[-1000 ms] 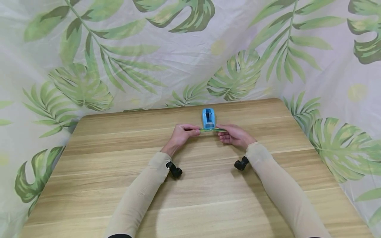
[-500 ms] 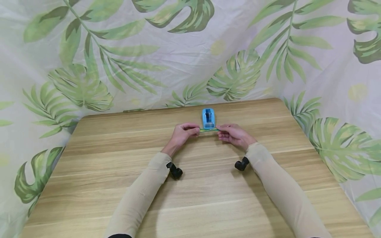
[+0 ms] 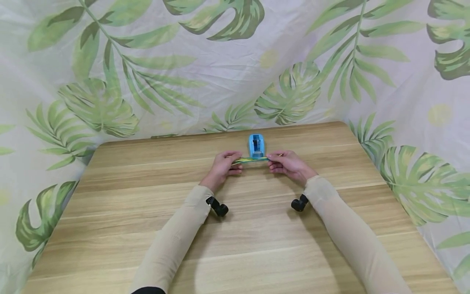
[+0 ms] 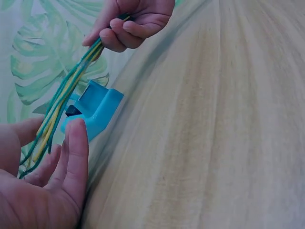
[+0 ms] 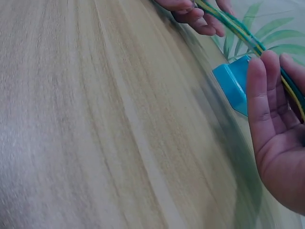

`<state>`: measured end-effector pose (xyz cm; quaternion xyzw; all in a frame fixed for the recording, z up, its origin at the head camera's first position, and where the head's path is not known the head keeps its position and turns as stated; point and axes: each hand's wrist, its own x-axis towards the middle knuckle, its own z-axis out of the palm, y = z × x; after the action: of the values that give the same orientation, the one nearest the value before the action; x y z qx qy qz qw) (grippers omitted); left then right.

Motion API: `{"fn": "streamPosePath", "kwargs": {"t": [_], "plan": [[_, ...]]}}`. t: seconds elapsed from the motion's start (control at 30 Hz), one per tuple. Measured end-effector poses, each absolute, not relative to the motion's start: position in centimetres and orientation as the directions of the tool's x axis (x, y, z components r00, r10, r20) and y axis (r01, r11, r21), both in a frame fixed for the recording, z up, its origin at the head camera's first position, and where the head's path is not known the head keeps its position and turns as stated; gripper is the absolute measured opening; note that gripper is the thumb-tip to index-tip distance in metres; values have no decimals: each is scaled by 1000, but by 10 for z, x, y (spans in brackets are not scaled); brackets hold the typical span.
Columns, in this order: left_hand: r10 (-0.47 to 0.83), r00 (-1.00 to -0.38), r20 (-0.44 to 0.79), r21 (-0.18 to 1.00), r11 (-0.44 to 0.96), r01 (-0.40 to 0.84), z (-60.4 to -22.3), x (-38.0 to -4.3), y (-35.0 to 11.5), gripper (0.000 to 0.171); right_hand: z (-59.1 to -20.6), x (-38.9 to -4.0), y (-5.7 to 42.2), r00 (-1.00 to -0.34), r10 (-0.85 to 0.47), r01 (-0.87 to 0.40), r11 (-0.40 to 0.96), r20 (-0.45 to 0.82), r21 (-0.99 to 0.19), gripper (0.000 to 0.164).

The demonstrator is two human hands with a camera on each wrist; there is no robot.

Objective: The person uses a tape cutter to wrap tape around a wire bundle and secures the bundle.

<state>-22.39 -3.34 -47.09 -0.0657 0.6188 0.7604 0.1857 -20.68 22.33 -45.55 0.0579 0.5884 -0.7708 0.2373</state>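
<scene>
A bundle of thin green and yellow wires (image 3: 251,159) stretches between the two hands above the table's far part. My right hand (image 3: 290,166) pinches its right end between thumb and fingers. At the left end, my left hand (image 3: 221,168) has its thumb and fairly straight fingers apart, with the splayed wire ends (image 4: 45,138) lying loosely between them. A shiny clear patch, like tape, shows around the middle of the wires in the left wrist view. Just behind the bundle stands a blue tape dispenser (image 3: 256,143), partly covered by fingers in the right wrist view.
The wood-grain table (image 3: 257,245) extends toward the front and both sides. A leaf-patterned cloth (image 3: 220,73) hangs behind its far edge. Black wrist cameras (image 3: 219,207) sit below each sleeve cuff.
My left hand has loosened from its pinch and shifted slightly left, so more of the wires' left ends show and fan out. My right hand holds nearly the same place.
</scene>
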Motion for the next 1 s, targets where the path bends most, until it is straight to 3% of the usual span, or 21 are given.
{"fn": "streamPosePath", "kwargs": {"t": [0.23,0.47,1.0], "plan": [[258,-875,-410,888,-107,-448,-467,-226,-36,46,-456,-207,226,-896,-299,394,-191,-329,-899,11],[296,-829,-475,854,-69,-515,-464,-227,-36,41,-459,-208,229,-899,-328,342,-114,-290,-933,14],[281,-834,-474,851,-98,-516,-465,-230,-33,37,-457,-211,232,-910,-346,218,71,-229,-973,33]]}}
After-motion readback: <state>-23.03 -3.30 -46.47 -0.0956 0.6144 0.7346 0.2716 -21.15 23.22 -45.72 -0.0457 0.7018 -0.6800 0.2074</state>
